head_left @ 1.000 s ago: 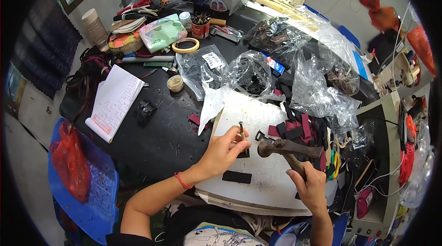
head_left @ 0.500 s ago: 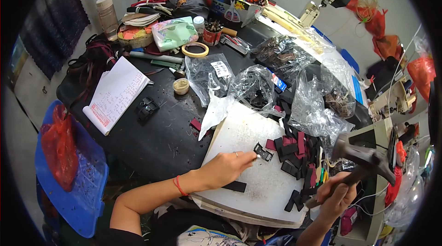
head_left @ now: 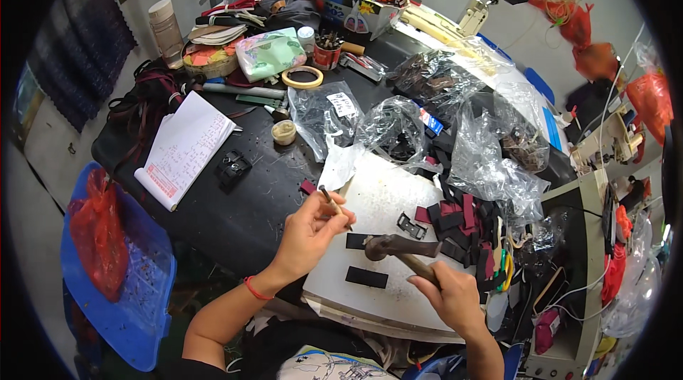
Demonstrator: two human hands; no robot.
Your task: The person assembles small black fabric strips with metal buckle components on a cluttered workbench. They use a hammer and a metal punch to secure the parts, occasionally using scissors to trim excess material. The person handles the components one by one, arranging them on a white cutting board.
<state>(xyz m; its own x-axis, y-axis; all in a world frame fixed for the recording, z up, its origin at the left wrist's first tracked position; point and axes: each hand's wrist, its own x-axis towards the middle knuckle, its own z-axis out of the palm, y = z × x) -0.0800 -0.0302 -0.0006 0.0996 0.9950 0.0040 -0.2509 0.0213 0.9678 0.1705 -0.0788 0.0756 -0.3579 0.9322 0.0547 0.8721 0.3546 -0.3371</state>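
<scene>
Between the fingertips of my left hand (head_left: pixel 311 233) is a slim rod-shaped punch (head_left: pixel 327 197), tilted, its lower end over the white board (head_left: pixel 380 182). My right hand (head_left: pixel 453 295) grips the wooden handle of a hammer (head_left: pixel 403 246). The dark metal hammer head hovers just right of the punch. Below the head lies a black fabric strip (head_left: pixel 356 241), partly covered by it. Closer to me is another black strip (head_left: pixel 366 277), flat on the board. A small black buckle-like frame (head_left: pixel 410 226) rests beyond the hammer, touched by neither hand.
Several black and maroon strips (head_left: pixel 466 218) pile along the board's right side. Clear plastic bags (head_left: pixel 491 167) crowd behind them. To the left are an open notebook (head_left: pixel 186 145), a black metal part (head_left: pixel 232 167), a small round tub (head_left: pixel 284 132) and a tape roll (head_left: pixel 302 77).
My left hand has left the buckle-like frame, moved left and away from me, and now shows the punch. My right hand has brought the hammer leftward over the board.
</scene>
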